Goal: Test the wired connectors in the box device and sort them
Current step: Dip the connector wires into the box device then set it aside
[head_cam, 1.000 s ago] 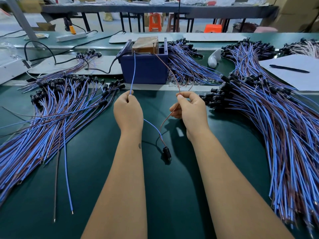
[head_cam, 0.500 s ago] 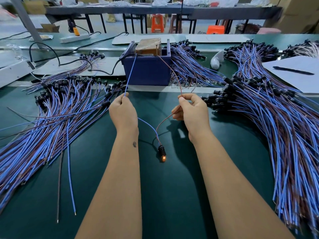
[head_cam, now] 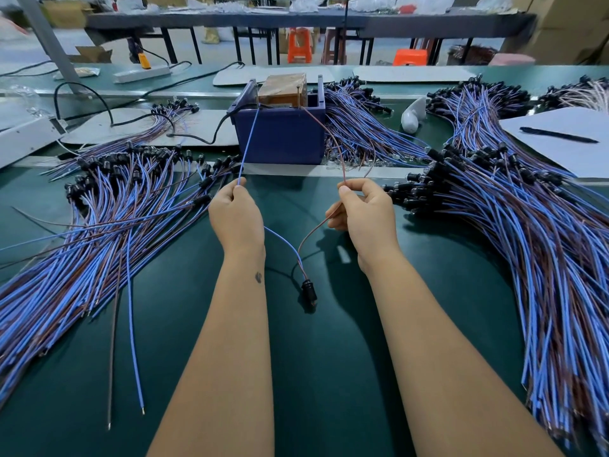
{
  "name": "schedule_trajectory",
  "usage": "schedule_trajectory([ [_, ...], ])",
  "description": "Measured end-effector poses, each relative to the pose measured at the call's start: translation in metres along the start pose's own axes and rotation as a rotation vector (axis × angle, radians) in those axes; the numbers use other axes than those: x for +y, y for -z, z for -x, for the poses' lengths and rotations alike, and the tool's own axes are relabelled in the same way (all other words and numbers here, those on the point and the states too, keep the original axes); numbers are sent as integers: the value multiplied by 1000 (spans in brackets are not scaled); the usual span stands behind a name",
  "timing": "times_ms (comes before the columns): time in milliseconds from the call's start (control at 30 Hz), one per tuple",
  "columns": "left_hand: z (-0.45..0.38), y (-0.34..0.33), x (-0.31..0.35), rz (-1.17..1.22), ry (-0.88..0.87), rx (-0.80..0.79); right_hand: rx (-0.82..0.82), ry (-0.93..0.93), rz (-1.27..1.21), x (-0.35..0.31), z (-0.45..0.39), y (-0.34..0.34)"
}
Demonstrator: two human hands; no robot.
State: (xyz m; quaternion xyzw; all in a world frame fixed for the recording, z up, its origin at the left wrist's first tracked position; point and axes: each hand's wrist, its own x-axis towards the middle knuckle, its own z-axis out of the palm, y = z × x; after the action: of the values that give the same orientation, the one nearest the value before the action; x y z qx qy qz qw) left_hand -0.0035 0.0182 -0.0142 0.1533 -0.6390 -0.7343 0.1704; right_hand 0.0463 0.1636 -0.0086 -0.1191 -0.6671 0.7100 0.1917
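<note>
My left hand (head_cam: 235, 215) pinches the blue wire (head_cam: 247, 143) of one connector. My right hand (head_cam: 365, 216) pinches its brown wire (head_cam: 333, 143). Both wires run up to metal pins on the blue box device (head_cam: 283, 133) at the back middle. The connector's black head (head_cam: 309, 290) lies on the green mat between my forearms, unlit. A large pile of wired connectors (head_cam: 108, 219) spreads on the left, and another pile (head_cam: 514, 219) fills the right side.
A taped brown block (head_cam: 282, 89) sits inside the box device, and a black cable (head_cam: 197, 136) leads away from it. Two loose wires (head_cam: 131, 341) lie at front left. White paper with a pen (head_cam: 558, 135) lies at the right. A further wire bundle (head_cam: 359, 127) lies behind the box.
Half a second ago the connector's head glowed orange; now it is dark. One second ago it was dark as well. My hands have stayed almost still on the wires.
</note>
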Motion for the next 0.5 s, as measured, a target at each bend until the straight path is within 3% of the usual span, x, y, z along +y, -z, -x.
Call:
schedule_trajectory([
  [500,1,2,1,14,23,27,19,-9,-30,0,1,2],
])
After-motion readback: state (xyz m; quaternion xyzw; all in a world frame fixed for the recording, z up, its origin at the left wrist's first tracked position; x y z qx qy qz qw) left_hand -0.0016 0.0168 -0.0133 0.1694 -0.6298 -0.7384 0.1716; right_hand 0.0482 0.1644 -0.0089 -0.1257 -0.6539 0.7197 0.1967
